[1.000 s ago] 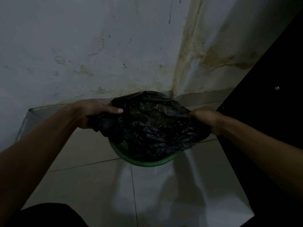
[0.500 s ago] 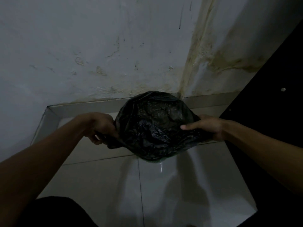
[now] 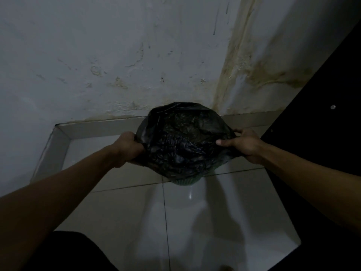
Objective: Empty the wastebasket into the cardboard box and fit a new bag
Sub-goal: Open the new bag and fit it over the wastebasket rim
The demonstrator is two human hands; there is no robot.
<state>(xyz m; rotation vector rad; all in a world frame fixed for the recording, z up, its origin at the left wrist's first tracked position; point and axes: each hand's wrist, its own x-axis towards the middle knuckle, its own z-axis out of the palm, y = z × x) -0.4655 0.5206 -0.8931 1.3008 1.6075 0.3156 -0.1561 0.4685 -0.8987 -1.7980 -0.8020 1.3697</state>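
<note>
A crinkled black plastic bag (image 3: 183,141) is spread over the green wastebasket (image 3: 185,181), which stands on the floor near the room's corner. Only a thin sliver of the basket's green wall shows under the bag's near edge. My left hand (image 3: 129,147) grips the bag's left edge with curled fingers. My right hand (image 3: 242,143) holds the bag's right edge, its thumb lying across the plastic. The cardboard box is not in view.
White floor tiles (image 3: 205,222) stretch toward me, bordered by a tiled skirting (image 3: 101,128) along the stained wall (image 3: 117,55). A dark piece of furniture (image 3: 322,143) stands close on the right. My dark-clothed knee (image 3: 64,253) is at the bottom left.
The bag has been drawn further down over the basket, hiding the green rim that showed a second ago. Both hands have shifted to the bag's sides and the view has tilted.
</note>
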